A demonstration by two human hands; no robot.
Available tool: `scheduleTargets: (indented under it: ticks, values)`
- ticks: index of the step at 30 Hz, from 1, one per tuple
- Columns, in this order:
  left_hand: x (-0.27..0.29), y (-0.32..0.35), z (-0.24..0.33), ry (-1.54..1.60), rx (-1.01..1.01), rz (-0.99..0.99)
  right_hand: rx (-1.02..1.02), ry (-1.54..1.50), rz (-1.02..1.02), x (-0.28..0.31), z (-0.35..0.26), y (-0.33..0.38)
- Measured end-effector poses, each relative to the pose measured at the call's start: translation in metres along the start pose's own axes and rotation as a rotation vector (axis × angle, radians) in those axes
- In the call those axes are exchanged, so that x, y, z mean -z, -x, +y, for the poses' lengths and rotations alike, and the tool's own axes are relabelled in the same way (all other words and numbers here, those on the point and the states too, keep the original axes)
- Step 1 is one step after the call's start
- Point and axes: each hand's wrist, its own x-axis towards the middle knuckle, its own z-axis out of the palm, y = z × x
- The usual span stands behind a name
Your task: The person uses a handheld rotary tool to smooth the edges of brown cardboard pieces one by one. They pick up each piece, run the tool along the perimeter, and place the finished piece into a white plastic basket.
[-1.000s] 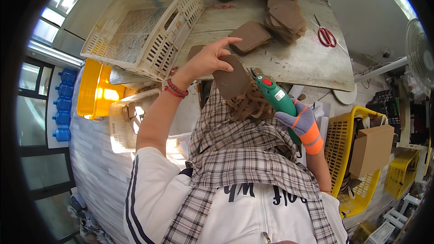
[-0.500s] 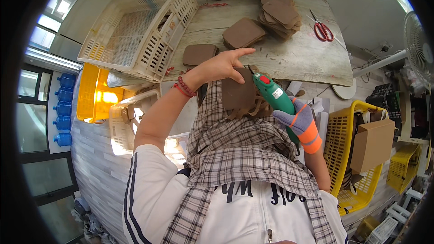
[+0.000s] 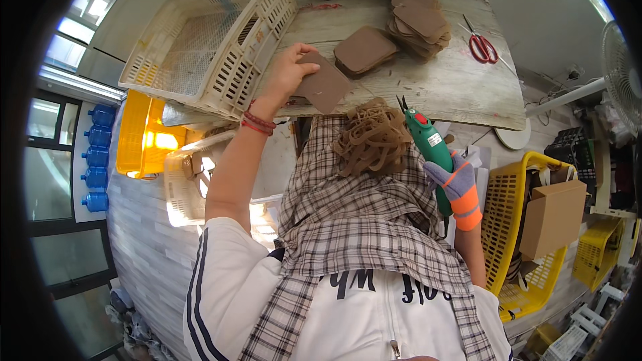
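Two hands work over a plaid lap: the right hand [image 3: 457,184], gloved, grips a green cutter [image 3: 429,147] at three o'clock beside tangled brown trimmings [image 3: 372,137]. At eleven o'clock, the left hand [image 3: 286,75] pinches a brown leather piece [image 3: 324,84] at the wooden table [image 3: 461,97] edge. Beyond lie piece stacks [image 3: 413,23] and red scissors [image 3: 483,47].

left hand [image 3: 286,73] pinching a brown cut piece [image 3: 323,83] at the table [image 3: 461,97] edge, right by the cream crate [image 3: 200,33] | gloved right hand [image 3: 453,184] gripping green electric cutter [image 3: 428,144] | pile of brown trimmings [image 3: 371,137] on the checked lap cloth [image 3: 361,220] | red scissors [image 3: 481,47] further back
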Motion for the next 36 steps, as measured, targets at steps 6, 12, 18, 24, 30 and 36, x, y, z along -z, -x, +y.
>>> scheduleTargets:
  ticks: [6,12,18,24,30,36]
  values:
    - [0.019,0.002,-0.036,-0.193,0.024,-0.068,-0.012,0.052,-0.001,-0.002,-0.001,0.002]
    - [0.046,-0.018,-0.045,0.208,0.006,0.282,0.037,0.115,0.026,-0.001,0.005,0.001]
    - [0.034,-0.027,-0.078,-1.081,-0.388,0.743,-0.007,0.119,0.051,0.002,0.014,0.0]
    - [-0.055,-0.063,-0.045,-1.145,-0.61,0.608,-0.005,0.103,0.039,-0.003,0.015,-0.007]
    - [-0.076,-0.078,-0.053,-1.044,-0.493,0.514,-0.041,0.028,0.041,-0.002,0.012,-0.001]
    - [-0.086,-0.073,-0.044,-0.93,-0.654,0.651,-0.054,-0.049,0.028,-0.005,0.006,-0.002]
